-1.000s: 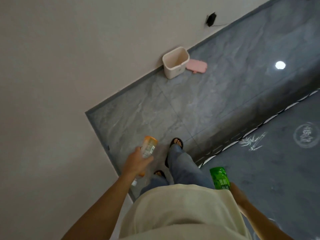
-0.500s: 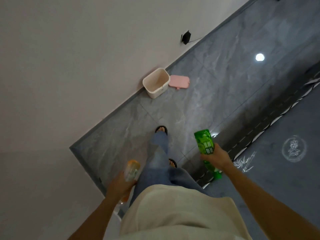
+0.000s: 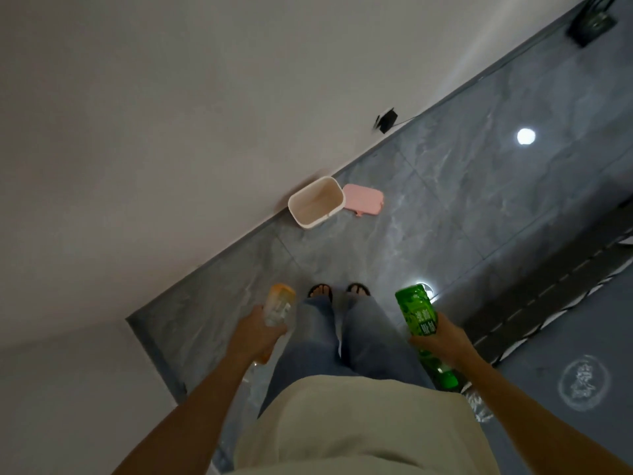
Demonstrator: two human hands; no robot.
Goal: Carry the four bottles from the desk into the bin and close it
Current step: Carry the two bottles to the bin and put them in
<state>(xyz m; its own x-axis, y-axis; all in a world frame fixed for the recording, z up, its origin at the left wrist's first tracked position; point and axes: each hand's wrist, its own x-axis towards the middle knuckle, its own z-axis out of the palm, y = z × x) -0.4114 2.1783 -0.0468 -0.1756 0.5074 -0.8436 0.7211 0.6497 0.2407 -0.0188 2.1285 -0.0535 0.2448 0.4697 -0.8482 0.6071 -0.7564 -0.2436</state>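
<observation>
My left hand (image 3: pixel 256 334) grips an orange-labelled bottle (image 3: pixel 279 305) by its middle, base pointing forward. In my right hand (image 3: pixel 440 341) is a green-labelled bottle (image 3: pixel 416 310), held around its body with the neck toward me. The small cream bin (image 3: pixel 315 202) stands open on the floor against the wall, ahead of my feet. Its pink lid (image 3: pixel 363 199) lies flat on the tiles just right of it. From here the bin's inside looks bare.
A white wall (image 3: pixel 171 132) runs along the left, with a corner jutting out at lower left. A black plug and cable (image 3: pixel 386 120) sit at the wall base beyond the bin. Grey floor tiles (image 3: pixel 445 217) stretch to the right, where a dark mat (image 3: pixel 565 337) begins.
I have stepped closer to the bin; it now lies nearer and more centred. Both hands have swung forward with their bottles to either side of my legs.
</observation>
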